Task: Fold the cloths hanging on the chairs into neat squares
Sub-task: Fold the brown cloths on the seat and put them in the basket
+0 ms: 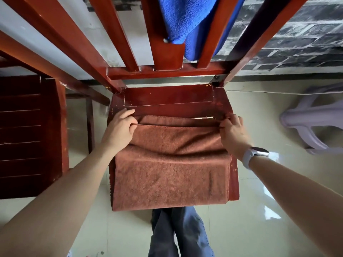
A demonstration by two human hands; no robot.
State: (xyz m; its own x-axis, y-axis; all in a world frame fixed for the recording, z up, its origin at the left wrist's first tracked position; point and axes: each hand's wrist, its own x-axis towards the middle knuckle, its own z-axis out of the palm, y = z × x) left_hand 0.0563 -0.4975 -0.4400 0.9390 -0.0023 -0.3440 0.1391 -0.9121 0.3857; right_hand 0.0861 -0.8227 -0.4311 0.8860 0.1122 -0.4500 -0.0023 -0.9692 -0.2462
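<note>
Evidently the brown cloth (170,164) lies on the chair seat (167,97), its front part draping over the seat's front edge, so the flat wood can serve as a folding surface. The left hand (120,127) and right hand (233,132) each pinch an upper corner with curled fingers, probably to square the hems. A blue cloth (185,19) hangs on the chair back (118,34), waiting. Another chair (27,127) crowds the seat's left side; a pale stool (313,117) stands well apart.
</note>
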